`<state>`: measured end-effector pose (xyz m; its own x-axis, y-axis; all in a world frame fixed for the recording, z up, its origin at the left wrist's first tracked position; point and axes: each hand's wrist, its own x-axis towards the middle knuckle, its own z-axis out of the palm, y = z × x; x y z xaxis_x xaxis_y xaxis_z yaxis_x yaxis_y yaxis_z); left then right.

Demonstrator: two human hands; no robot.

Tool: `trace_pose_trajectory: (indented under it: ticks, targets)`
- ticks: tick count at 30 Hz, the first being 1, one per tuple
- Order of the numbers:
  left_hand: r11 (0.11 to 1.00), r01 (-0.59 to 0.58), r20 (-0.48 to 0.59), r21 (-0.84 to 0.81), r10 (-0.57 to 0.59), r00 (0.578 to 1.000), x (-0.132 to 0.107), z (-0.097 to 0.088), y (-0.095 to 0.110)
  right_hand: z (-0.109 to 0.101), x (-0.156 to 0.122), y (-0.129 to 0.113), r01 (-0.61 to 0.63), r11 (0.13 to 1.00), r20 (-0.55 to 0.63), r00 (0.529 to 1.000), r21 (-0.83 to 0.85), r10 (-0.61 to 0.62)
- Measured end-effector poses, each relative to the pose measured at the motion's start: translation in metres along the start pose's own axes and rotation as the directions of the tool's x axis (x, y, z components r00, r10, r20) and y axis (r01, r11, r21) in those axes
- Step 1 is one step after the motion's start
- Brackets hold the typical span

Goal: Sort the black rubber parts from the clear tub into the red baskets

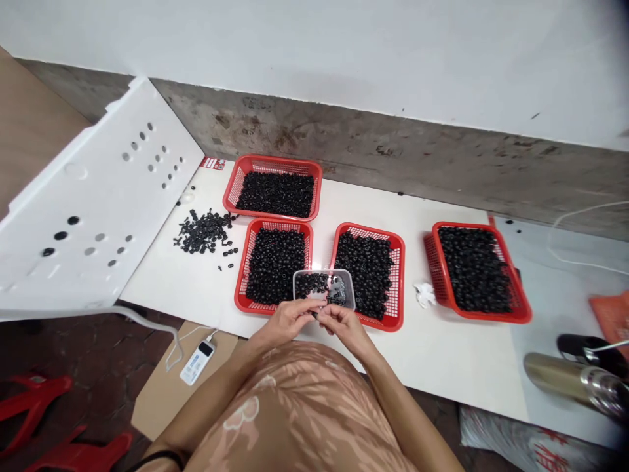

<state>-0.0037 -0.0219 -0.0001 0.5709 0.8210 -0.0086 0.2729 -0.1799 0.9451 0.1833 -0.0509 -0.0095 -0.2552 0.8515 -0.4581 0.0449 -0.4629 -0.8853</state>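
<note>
Item: one small black part (317, 314), pinched between our left hand (289, 320) and right hand (344, 325), both closed on it, at the counter (442, 354) edge before the clear tub (350, 288). Fine fingertip handling, we judge. Red baskets (401, 288) lie behind.

Red mesh plastic baskets (244, 231) — glossy metal flask (570, 381) (blurred).

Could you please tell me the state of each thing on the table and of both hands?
Left hand: fingers pinched on small dark piece.
Right hand: fingers pinched on that small dark piece.
Clear tub: open, partly filled.
Four red baskets: full of black parts.
Loose pile: scattered on table.
Metal flask: lying on its side.
</note>
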Motion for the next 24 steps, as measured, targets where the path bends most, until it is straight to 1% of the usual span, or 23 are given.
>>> trace_pose_trajectory:
  ticks: [2,4,6,7,8,9,10,11,12,13,15,18,21,24]
  targets:
    - [0.98,0.114,-0.013,-0.165,-0.118,0.993,-0.001,0.004,0.002,-0.002,-0.001,0.005,-0.034,0.999,0.014,0.999,0.007,0.033]
    - [0.924,0.195,-0.008,-0.328,-0.209,0.978,0.0,0.008,0.001,-0.005,0.001,0.008,-0.041,0.998,0.019,0.999,-0.044,0.041]
    - [0.844,0.247,-0.013,-0.475,-0.288,0.958,0.002,0.012,-0.001,-0.013,0.008,0.009,-0.028,0.98,-0.025,0.999,-0.199,0.023]
    - [0.802,0.265,-0.02,-0.535,-0.326,0.945,0.004,0.013,-0.002,-0.018,0.013,0.008,-0.021,0.944,-0.067,0.998,-0.331,-0.002]
    - [0.764,0.278,-0.03,-0.582,-0.362,0.932,0.005,0.014,-0.003,-0.023,0.02,0.007,-0.029,0.868,-0.115,0.993,-0.496,-0.033]
    - [0.734,0.288,-0.039,-0.615,-0.393,0.919,0.007,0.015,-0.004,-0.029,0.028,0.006,-0.041,0.739,-0.156,0.984,-0.673,-0.087]
    - [0.708,0.296,-0.044,-0.641,-0.419,0.907,0.008,0.016,-0.004,-0.034,0.037,0.005,-0.087,0.541,-0.181,0.976,-0.837,-0.123]
    - [0.687,0.303,-0.047,-0.661,-0.441,0.896,0.009,0.016,-0.005,-0.038,0.046,0.005,-0.142,0.32,-0.184,0.977,-0.937,-0.105]
    - [0.667,0.306,-0.052,-0.679,-0.459,0.887,0.009,0.017,-0.005,-0.041,0.055,0.005,-0.149,0.249,-0.174,0.981,-0.957,-0.084]
    - [0.65,0.305,-0.058,-0.697,-0.474,0.879,0.009,0.017,-0.005,-0.042,0.064,0.007,-0.147,0.203,-0.162,0.985,-0.968,-0.064]
    - [0.617,0.295,-0.063,-0.73,-0.49,0.869,0.009,0.017,-0.005,-0.042,0.078,0.012,-0.123,0.154,-0.129,0.991,-0.98,-0.027]
    - [0.587,0.288,-0.046,-0.756,-0.488,0.872,0.006,0.017,-0.006,-0.039,0.09,0.021,-0.081,0.102,-0.082,0.997,-0.991,0.002]
    - [0.559,0.306,-0.006,-0.771,-0.487,0.873,0.004,0.015,-0.006,-0.038,0.093,0.025,-0.053,0.072,-0.053,0.999,-0.996,0.008]
    - [0.528,0.321,0.029,-0.786,-0.488,0.872,0.004,0.014,-0.007,-0.039,0.092,0.025,-0.067,0.062,-0.068,0.998,-0.996,-0.005]
